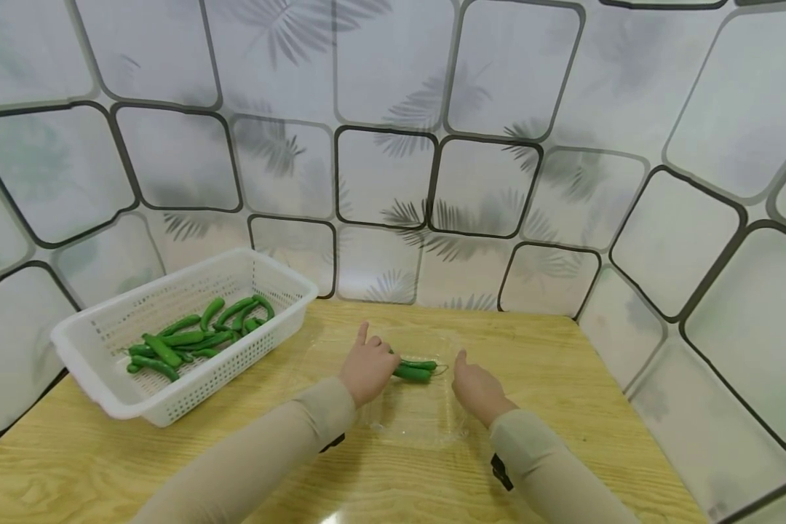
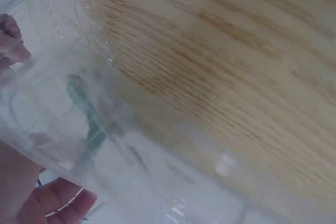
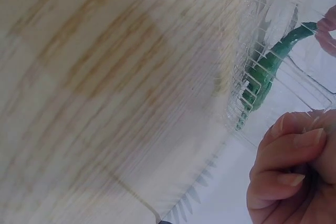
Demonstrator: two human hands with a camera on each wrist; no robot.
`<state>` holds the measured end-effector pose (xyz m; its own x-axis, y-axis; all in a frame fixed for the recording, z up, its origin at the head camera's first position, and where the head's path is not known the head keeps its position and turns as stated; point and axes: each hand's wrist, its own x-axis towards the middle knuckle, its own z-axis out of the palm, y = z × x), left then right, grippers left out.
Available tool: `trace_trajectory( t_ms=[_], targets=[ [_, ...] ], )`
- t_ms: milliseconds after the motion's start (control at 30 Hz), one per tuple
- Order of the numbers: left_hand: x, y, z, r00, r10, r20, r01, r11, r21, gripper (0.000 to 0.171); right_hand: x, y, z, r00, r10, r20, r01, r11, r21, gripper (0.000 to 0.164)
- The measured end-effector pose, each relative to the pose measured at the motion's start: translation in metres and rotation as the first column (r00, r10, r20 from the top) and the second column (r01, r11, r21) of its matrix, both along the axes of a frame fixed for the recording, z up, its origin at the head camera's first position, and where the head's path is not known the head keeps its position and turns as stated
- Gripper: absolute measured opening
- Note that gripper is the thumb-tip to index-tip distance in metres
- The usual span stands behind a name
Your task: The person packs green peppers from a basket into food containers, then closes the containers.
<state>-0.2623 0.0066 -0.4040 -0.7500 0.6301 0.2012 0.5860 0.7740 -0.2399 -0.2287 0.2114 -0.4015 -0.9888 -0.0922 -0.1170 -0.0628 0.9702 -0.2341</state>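
A clear plastic box (image 1: 419, 429) lies on the wooden table, hard to outline because it is see-through. Several green chili peppers (image 1: 414, 374) are in it, and they also show through the plastic as a blurred green pepper (image 2: 86, 111). My left hand (image 1: 369, 366) is over the box's left part with its index finger extended; its other fingers hold the peppers' left ends. From the right, my right hand (image 1: 477, 387) grips the box's side, thumb up. Curled fingers of that right hand (image 3: 289, 163) appear beside the clear wall in the right wrist view.
At the left stands a white perforated basket (image 1: 216, 389) with several more green chili peppers (image 1: 190, 338) in it. A patterned curtain or wall covering (image 1: 386, 175) surrounds the back and sides of the wooden table (image 1: 537, 342).
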Motion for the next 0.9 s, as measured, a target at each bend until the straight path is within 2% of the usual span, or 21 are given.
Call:
trace_trajectory(
  t_ms=[433,700,900],
  targets=[
    [-0.0019,0.0053,0.0026,0.998,0.023,0.066,-0.027,0.999,0.047,0.014,0.0017,-0.0010,0.0009,1.000,0.003,-0.013,-0.003,1.000,0.000,0.058],
    [0.0008,0.0052,0.0027,0.999,0.031,0.043,-0.034,0.998,0.052,0.015,0.0032,-0.0022,0.0020,0.999,0.018,-0.030,-0.017,1.000,0.014,0.056],
    [0.0001,0.0078,-0.0001,0.998,0.042,0.039,-0.043,0.999,0.025,0.013,0.0029,-0.0022,0.0002,0.999,0.011,-0.036,-0.011,1.000,0.019,0.056]
  ],
)
